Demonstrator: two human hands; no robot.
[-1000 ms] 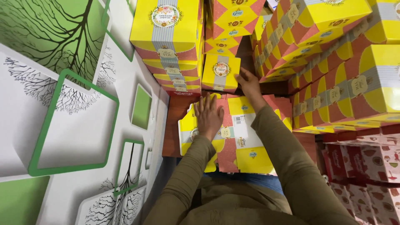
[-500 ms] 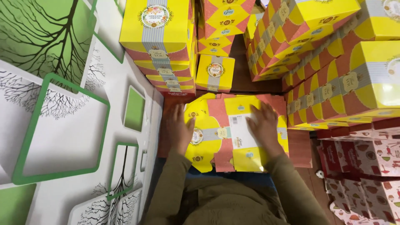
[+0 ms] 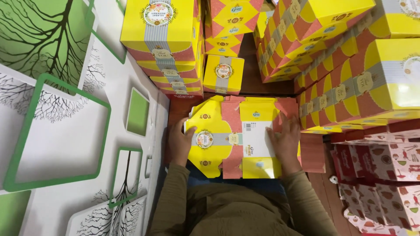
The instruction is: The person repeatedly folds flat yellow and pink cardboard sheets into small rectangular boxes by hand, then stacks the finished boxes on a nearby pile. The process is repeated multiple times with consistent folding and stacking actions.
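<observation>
The person's left hand (image 3: 180, 144) and right hand (image 3: 286, 142) lie spread flat on a flat unfolded carton (image 3: 236, 137), pinching nothing. It rests on the person's lap, still unfolded. Folded yellow boxes (image 3: 159, 43) stand stacked beyond, one small box (image 3: 223, 74) nearest.

I think this is a small packing room or the back of a shop. Stacks of yellow and pink gift boxes (image 3: 162, 48) rise high around me, and more yellow boxes (image 3: 350, 74) are piled on the right. Red and white boxes (image 3: 385, 175) sit low beside them. A flat unfolded box (image 3: 238, 137) lies in the middle. The wall (image 3: 65, 131) has green frames and tree pictures.
</observation>
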